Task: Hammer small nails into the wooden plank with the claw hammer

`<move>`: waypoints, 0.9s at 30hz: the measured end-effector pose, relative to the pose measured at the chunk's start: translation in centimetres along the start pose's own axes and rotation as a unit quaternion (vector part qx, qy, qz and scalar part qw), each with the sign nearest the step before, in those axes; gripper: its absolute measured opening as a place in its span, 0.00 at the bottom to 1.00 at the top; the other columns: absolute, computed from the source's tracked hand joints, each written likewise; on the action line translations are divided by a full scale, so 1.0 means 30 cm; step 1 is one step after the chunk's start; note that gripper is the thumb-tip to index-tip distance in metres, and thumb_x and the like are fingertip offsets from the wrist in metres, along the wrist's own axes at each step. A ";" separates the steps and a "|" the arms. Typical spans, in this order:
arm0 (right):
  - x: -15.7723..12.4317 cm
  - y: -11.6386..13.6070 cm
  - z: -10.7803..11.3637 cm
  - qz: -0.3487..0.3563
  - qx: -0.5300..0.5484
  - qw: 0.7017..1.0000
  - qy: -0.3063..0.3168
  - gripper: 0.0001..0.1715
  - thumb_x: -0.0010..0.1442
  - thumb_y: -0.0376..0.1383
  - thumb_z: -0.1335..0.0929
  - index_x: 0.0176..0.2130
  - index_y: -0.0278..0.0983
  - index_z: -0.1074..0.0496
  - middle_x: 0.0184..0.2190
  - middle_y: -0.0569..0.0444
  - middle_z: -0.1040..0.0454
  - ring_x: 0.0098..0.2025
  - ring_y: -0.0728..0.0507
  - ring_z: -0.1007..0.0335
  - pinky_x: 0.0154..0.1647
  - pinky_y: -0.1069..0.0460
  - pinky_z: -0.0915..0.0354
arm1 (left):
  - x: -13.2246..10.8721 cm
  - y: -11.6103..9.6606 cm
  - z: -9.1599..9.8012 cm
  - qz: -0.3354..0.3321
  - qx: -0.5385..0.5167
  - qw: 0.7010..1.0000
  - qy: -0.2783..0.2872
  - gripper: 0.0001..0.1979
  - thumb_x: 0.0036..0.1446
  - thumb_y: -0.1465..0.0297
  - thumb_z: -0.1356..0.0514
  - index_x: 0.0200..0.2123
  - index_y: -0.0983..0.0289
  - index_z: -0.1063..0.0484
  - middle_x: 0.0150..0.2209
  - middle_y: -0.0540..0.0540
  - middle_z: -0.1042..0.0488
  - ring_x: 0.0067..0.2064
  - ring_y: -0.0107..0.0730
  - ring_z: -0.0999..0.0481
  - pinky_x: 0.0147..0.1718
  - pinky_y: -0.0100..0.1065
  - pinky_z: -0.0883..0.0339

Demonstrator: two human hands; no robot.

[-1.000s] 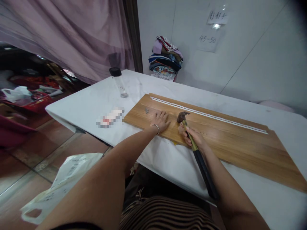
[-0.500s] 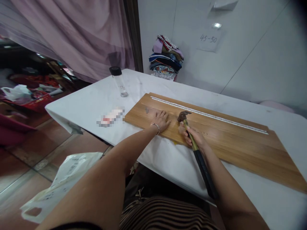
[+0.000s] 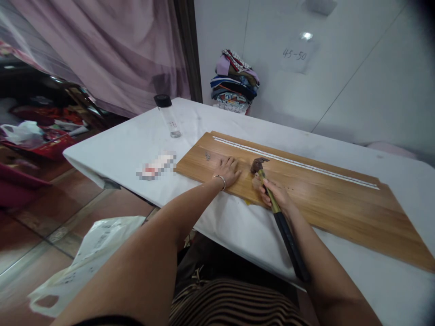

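A long brown wooden board [image 3: 326, 199] lies on the white-covered table, with two thin white strips [image 3: 292, 162] along its far side. My left hand [image 3: 228, 172] rests flat on the board's left part, fingers spread, a bracelet at the wrist. Just beyond it sits a small cluster of grey metal pieces [image 3: 208, 156]. Fingers of my right hand [image 3: 273, 192] wrap round the yellow-green upper handle of a claw hammer [image 3: 285, 235]. Its rusty head is over the board near the front edge, and the black grip points back toward my body.
On the table [image 3: 118, 140] stand a clear bottle with a black lid [image 3: 170, 118] and a pixelated item [image 3: 156, 166]. Folded clothes [image 3: 234, 83] are stacked behind. A white plastic bag [image 3: 91, 258] hangs at the lower left, and a red box [image 3: 47, 142] lies farther left.
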State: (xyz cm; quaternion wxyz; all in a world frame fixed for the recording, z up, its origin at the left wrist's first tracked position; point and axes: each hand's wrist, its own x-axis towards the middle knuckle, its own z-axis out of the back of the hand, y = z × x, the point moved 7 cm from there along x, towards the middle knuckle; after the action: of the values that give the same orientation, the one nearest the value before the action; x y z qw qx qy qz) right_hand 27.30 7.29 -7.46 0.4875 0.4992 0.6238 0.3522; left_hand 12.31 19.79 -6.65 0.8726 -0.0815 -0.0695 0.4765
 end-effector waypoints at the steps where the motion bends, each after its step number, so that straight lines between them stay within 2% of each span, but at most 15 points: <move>1: 0.000 0.001 -0.001 0.000 0.001 1.000 0.000 0.27 0.57 0.53 0.23 0.48 0.42 0.30 0.23 0.66 0.33 0.13 0.54 0.47 0.10 0.58 0.49 | 0.000 0.000 0.000 0.001 0.000 1.000 0.002 0.27 0.74 0.57 0.50 0.70 0.60 0.32 0.76 0.61 0.38 0.77 0.48 0.43 0.74 0.54 0.51; 7: -0.002 -0.003 0.005 -0.003 0.005 1.000 -0.010 0.27 0.58 0.52 0.24 0.49 0.42 0.29 0.23 0.65 0.33 0.14 0.53 0.47 0.09 0.57 0.49 | -0.003 -0.006 0.009 0.000 0.003 1.000 -0.001 0.26 0.75 0.57 0.50 0.69 0.59 0.31 0.76 0.61 0.37 0.77 0.48 0.43 0.74 0.54 0.50; 11: -0.001 -0.007 0.006 -0.002 0.008 1.000 -0.009 0.27 0.57 0.53 0.23 0.46 0.42 0.30 0.23 0.65 0.33 0.13 0.53 0.47 0.09 0.57 0.49 | -0.006 -0.009 0.013 0.002 0.005 1.000 0.003 0.27 0.75 0.57 0.50 0.70 0.60 0.32 0.76 0.61 0.37 0.76 0.48 0.42 0.74 0.54 0.49; 22: -0.002 -0.004 0.008 -0.004 0.003 1.000 -0.010 0.27 0.57 0.53 0.24 0.47 0.42 0.30 0.23 0.65 0.33 0.14 0.53 0.47 0.10 0.57 0.50 | 0.001 -0.001 -0.001 -0.001 -0.010 1.000 -0.004 0.27 0.74 0.57 0.50 0.70 0.57 0.32 0.76 0.60 0.37 0.77 0.50 0.43 0.75 0.56 0.51; 27: -0.001 -0.008 0.009 -0.005 0.001 1.000 -0.011 0.28 0.56 0.54 0.23 0.48 0.42 0.30 0.23 0.66 0.33 0.14 0.53 0.47 0.10 0.57 0.49 | -0.001 -0.002 0.000 -0.005 0.000 1.000 -0.004 0.27 0.74 0.57 0.50 0.70 0.59 0.31 0.76 0.61 0.37 0.77 0.49 0.43 0.74 0.56 0.50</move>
State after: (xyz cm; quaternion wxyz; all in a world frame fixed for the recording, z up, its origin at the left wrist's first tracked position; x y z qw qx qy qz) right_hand 27.50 7.20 -7.76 0.4955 0.5006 0.6210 0.3439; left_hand 12.34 19.73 -6.66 0.8746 -0.0794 -0.0730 0.4728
